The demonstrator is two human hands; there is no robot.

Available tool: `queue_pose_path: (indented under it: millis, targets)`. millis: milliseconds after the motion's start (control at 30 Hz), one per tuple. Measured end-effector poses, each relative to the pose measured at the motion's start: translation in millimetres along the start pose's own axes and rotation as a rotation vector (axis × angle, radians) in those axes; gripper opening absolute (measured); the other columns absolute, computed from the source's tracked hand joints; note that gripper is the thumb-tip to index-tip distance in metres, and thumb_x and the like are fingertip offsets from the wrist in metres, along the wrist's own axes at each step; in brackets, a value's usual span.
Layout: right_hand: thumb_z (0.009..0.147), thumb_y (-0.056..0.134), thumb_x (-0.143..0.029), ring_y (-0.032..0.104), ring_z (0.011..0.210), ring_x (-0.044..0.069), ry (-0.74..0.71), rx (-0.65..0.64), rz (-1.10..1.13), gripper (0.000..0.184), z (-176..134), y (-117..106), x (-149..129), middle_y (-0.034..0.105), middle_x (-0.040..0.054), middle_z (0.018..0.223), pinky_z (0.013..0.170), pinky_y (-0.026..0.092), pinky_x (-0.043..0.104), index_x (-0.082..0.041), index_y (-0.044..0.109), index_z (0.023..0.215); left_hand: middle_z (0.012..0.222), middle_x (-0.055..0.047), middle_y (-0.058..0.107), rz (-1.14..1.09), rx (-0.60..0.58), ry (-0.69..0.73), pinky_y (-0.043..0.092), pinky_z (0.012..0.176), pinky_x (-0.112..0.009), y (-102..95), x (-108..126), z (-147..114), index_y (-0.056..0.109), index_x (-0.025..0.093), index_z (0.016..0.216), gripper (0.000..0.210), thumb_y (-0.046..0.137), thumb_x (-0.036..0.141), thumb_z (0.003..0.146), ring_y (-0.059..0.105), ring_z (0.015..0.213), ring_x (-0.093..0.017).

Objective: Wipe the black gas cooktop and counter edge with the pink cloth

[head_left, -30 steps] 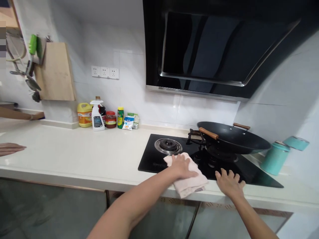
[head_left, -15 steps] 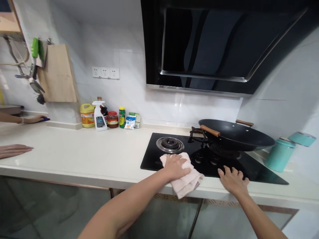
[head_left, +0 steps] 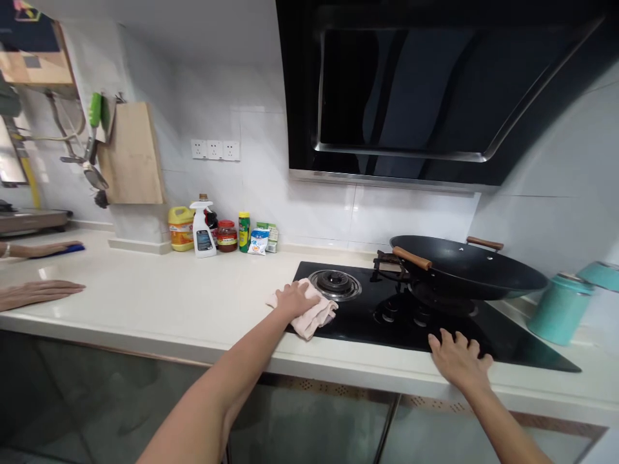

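A pale pink cloth (head_left: 316, 317) lies bunched over the left front corner of the black glass gas stove (head_left: 353, 327) and the counter beside it. My left hand (head_left: 292, 301) presses down on it, fingers curled over the fabric. My right hand (head_left: 461, 362) rests with fingers spread at the stove's front edge, holding nothing. Between and behind the hands are the stove knobs (head_left: 388, 311). The left burner (head_left: 335, 283) is bare, just beyond the cloth. A black wok (head_left: 464, 264) with wooden handles sits over the right burner.
A co-worker's hands (head_left: 43, 294) lie on the counter at far left, one on a blue cloth (head_left: 72, 248). A spray bottle (head_left: 204, 235), a yellow jug (head_left: 180, 231) and small containers stand by the wall. A teal canister (head_left: 561, 309) stands right; a range hood (head_left: 396, 96) overhangs.
My left hand has slid the cloth leftward, from the stove's front middle to its left front corner. My right hand stays at the front edge. The co-worker's blue cloth has moved nearer.
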State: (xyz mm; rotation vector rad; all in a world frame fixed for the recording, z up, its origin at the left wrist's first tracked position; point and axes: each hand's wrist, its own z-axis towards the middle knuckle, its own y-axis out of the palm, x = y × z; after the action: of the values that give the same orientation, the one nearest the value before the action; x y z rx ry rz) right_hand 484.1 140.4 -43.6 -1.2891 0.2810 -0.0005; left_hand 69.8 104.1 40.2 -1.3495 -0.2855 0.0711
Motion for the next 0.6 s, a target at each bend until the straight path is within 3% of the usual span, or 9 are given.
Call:
queue_pose_path:
  millis: [100,200,400,467,533,600]
  targets:
    - [0.097,0.017,-0.055,0.033,0.142,0.045,0.001,-0.004,0.008,0.07,1,1,-3,0.039,0.0188,0.157,0.11,0.023,0.068,-0.02,0.051,0.147,0.153,-0.014,0.051,0.021,-0.013,0.022,0.033,0.107,-0.063,2.9,18,-4,0.05,0.033,0.147,0.076,0.037,0.077,0.086,0.045,0.136,-0.042]
    - [0.097,0.017,-0.054,0.034,0.141,0.046,0.009,-0.007,0.009,0.069,1,1,-5,0.04,0.0196,0.156,0.109,0.023,0.069,-0.019,0.053,0.145,0.158,-0.01,0.045,0.021,-0.035,0.134,0.029,0.11,-0.063,8.1,45,-16,0.048,0.038,0.149,0.075,0.036,0.078,0.086,0.043,0.139,-0.041]
    - [0.096,0.017,-0.056,0.032,0.143,0.046,0.006,-0.002,0.017,0.071,0,-1,-3,0.04,0.0189,0.156,0.111,0.023,0.069,-0.019,0.053,0.145,0.164,-0.007,0.036,-0.064,-0.115,0.396,0.024,0.114,-0.063,33.1,133,-55,0.042,0.043,0.152,0.088,0.031,0.091,0.079,0.033,0.146,-0.04]
    - [0.096,0.017,-0.056,0.031,0.143,0.044,0.0,0.007,0.015,0.072,-1,-1,-2,0.04,0.0185,0.156,0.111,0.023,0.069,-0.019,0.052,0.146,0.166,-0.01,0.033,-0.129,-0.11,0.509,0.017,0.115,-0.067,43.0,160,-69,0.043,0.04,0.153,0.093,0.033,0.092,0.077,0.029,0.147,-0.044]
    - [0.096,0.018,-0.056,0.032,0.143,0.043,-0.009,0.024,0.015,0.071,-2,-1,0,0.041,0.0179,0.156,0.112,0.023,0.068,-0.02,0.052,0.147,0.166,-0.012,0.03,-0.172,-0.092,0.527,0.014,0.114,-0.069,48.9,176,-79,0.046,0.038,0.151,0.093,0.037,0.091,0.076,0.026,0.147,-0.047]
    - [0.095,0.018,-0.057,0.033,0.143,0.043,-0.012,0.038,0.017,0.071,-2,0,2,0.042,0.0175,0.155,0.112,0.024,0.068,-0.021,0.052,0.146,0.164,-0.012,0.033,-0.199,-0.072,0.541,0.017,0.114,-0.067,49.5,177,-85,0.049,0.038,0.149,0.085,0.039,0.086,0.08,0.029,0.146,-0.046]
